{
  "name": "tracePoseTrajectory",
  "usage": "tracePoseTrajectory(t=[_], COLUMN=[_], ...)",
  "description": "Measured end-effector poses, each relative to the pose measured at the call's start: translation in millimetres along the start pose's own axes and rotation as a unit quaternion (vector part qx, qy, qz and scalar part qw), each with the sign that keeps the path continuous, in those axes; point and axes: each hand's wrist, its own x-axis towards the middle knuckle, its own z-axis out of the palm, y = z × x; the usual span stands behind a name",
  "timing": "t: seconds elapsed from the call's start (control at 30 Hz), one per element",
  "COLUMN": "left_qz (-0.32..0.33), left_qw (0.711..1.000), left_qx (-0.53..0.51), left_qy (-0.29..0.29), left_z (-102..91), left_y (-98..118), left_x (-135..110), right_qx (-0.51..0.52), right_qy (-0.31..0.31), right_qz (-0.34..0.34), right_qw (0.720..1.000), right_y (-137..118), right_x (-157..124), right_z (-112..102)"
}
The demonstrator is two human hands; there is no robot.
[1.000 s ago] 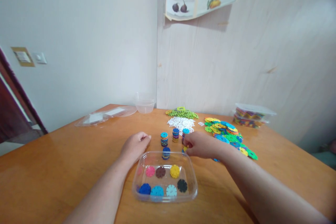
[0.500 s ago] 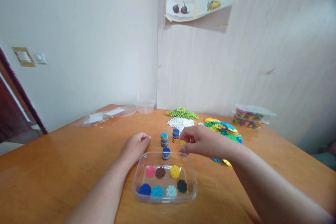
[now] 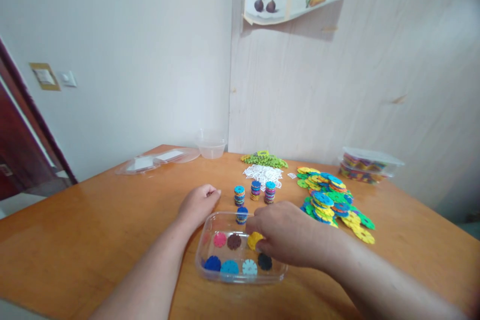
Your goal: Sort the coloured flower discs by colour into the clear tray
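Right hand (image 3: 283,230): fingers bent, thumb and forefinger a narrow gap apart at the yellow disc (image 3: 254,240); whether they grip it, we cannot tell. Left hand (image 3: 198,205): curled closed, nothing seen in it, beside the box's far left corner. Plastic box (image 3: 240,279), lower centre of the frame, coloured discs inside. Just changed: right hand has come from the disc stack (image 3: 269,193) at centre to over the box; we judge the handling has shifted there. Disc heap (image 3: 335,197), right of centre.
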Motion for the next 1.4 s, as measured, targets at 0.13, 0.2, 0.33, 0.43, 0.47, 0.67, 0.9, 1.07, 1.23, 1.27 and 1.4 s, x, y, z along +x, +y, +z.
tracePoseTrajectory(t=[0.13, 0.2, 0.33, 0.43, 0.47, 0.67, 0.9, 1.07, 1.23, 1.27, 1.4], left_qz=[-0.003, -0.003, -0.011, -0.013, -0.011, 0.008, 0.007, 0.006, -0.006, -0.006, -0.001], left_qw=[1.000, 1.000, 1.000, 1.000, 1.000, 0.999, 0.999, 0.999, 0.999, 0.999, 0.999], left_qx=[-0.003, -0.007, -0.024, -0.027, -0.026, -0.033, -0.046, -0.048, -0.047, -0.046, -0.042], left_qy=[0.002, 0.000, 0.004, 0.007, 0.006, -0.007, -0.005, 0.000, 0.007, 0.007, 0.003], left_z=[-1.0, -1.5, -1.6, -0.4, 0.1, 1.3, 1.1, 0.9, 1.3, 1.4, 1.4], left_y=[3.2, 4.9, 6.8, 5.1, 3.9, -1.5, 1.9, 2.2, 2.6, 2.6, 2.4], left_x=[-1.4, -2.5, -4.0, -3.3, -2.7, -0.2, -3.1, -4.4, -3.8, -3.6, -3.2], right_qx=[-0.001, 0.010, 0.029, 0.024, 0.017, -0.025, 0.002, 0.000, 0.007, 0.009, 0.008], right_qy=[0.013, 0.030, 0.057, 0.042, 0.037, 0.129, 0.126, 0.097, 0.096, 0.096, 0.093], right_qz=[0.007, 0.013, 0.045, 0.046, 0.035, 0.000, -0.001, 0.007, 0.016, 0.017, 0.019], right_qw=[1.000, 0.999, 0.997, 0.998, 0.999, 0.991, 0.992, 0.995, 0.995, 0.995, 0.995], right_y=[4.2, 7.8, 12.4, 9.1, 6.8, -6.2, -2.5, 1.8, 2.7, 2.8, 3.3], right_x=[0.8, -0.8, -4.6, -4.1, -3.1, 5.5, 2.2, 2.6, 5.8, 6.2, 6.1], right_z=[4.4, 3.8, -1.5, -2.6, -1.5, 8.8, 12.4, 17.3, 21.0, 21.7, 24.0])
